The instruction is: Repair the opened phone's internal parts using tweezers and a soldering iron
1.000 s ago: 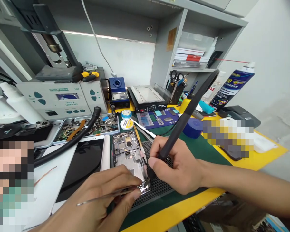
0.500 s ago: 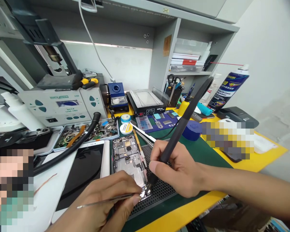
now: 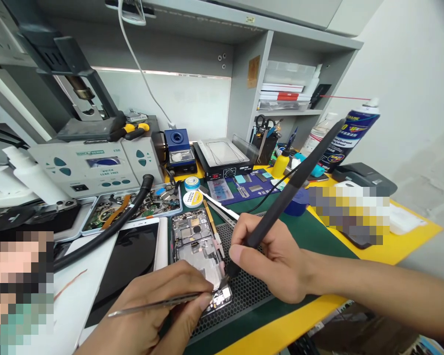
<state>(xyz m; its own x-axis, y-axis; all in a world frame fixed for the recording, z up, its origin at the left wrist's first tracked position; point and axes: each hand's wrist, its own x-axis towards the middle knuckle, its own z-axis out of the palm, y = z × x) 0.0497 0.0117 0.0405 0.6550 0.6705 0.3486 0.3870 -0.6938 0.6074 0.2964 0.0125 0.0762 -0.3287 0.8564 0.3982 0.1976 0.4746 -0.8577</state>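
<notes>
My left hand [image 3: 159, 296] is closed on slim metal tweezers [image 3: 140, 309], whose rear end points left; their tips are hidden by my fingers. It rests at the lower end of an opened phone [image 3: 207, 264] with bare inner parts. My right hand [image 3: 270, 256] grips a long black pen-shaped tool [image 3: 277, 207] slanting up to the right. Its dark lower tip meets the phone near my left fingertips; the tip's kind is too small to tell. The phone lies on a black honeycomb mat [image 3: 247, 291].
Left of the phone lies a white-framed screen [image 3: 126, 266], with a black hose [image 3: 107, 234] and a tray of circuit boards [image 3: 159, 204] nearby. Behind stand a rework station [image 3: 85, 167], a heating plate [image 3: 224, 158] and two small tubs [image 3: 193, 198]. A spray can [image 3: 350, 135] stands right.
The black tool's tip has shifted slightly left over the phone's lower end, and its upper end has leaned further right. My left hand has moved slightly left with the tweezers.
</notes>
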